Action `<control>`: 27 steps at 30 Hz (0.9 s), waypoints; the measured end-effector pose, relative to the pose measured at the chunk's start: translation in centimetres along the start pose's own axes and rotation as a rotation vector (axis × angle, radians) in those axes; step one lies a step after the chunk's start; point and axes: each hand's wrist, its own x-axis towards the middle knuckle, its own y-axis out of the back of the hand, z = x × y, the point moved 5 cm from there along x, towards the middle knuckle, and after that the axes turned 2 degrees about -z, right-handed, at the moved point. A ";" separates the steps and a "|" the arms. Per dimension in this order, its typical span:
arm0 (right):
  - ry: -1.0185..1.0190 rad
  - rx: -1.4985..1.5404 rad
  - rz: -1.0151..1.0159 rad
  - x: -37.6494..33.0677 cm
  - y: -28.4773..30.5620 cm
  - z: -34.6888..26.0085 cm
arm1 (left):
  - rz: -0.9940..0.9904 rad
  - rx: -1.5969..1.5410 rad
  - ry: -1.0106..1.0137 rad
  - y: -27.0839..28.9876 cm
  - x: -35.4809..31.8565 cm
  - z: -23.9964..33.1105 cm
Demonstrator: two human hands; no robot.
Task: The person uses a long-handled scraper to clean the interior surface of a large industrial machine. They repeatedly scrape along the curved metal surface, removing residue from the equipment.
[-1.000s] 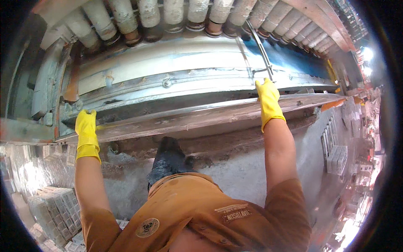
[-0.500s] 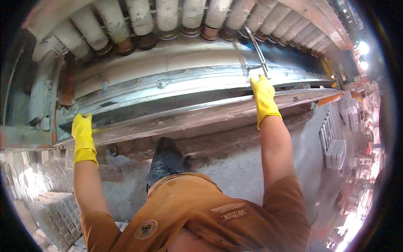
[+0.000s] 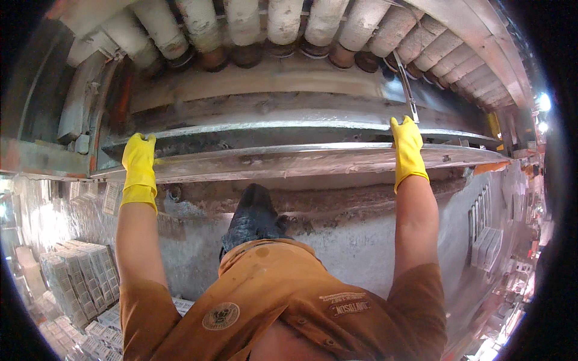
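Observation:
A long metal panel (image 3: 271,125) with a thin bright edge runs across in front of me, inside a machine trough. My left hand (image 3: 139,159), in a yellow rubber glove, is closed at the panel's left end. My right hand (image 3: 408,147), gloved the same way, closes on the edge farther right. The fingertips curl over the far side, so their exact hold is partly hidden. Just beyond my right hand, a slim metal bar (image 3: 405,87) slants up toward the rollers. Nearer to me lies a fixed metal rail (image 3: 289,157), below both gloves.
A row of thick, pale rollers (image 3: 244,24) spans the far side. An upright frame post (image 3: 96,120) stands at the left. Stacked pale crates (image 3: 78,280) are at lower left, with another crate (image 3: 486,248) at right. My boot (image 3: 256,204) is near the machine's base.
The panel has tilted: its broad bolted face showed before, and now mainly a thin edge does. Both hands are still on it. The whole view has shifted slightly.

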 end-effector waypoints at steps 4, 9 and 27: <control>-0.028 0.026 -0.043 -0.4 0.3 -0.6 | -0.022 -0.051 0.036 0.6 -0.8 0.3; 0.012 0.059 -0.045 -0.3 0.4 -0.8 | -0.024 0.015 0.048 0.3 -0.4 -0.3; 0.045 0.051 -0.047 0.5 0.4 -0.3 | 0.014 0.113 0.040 1.0 -0.5 0.7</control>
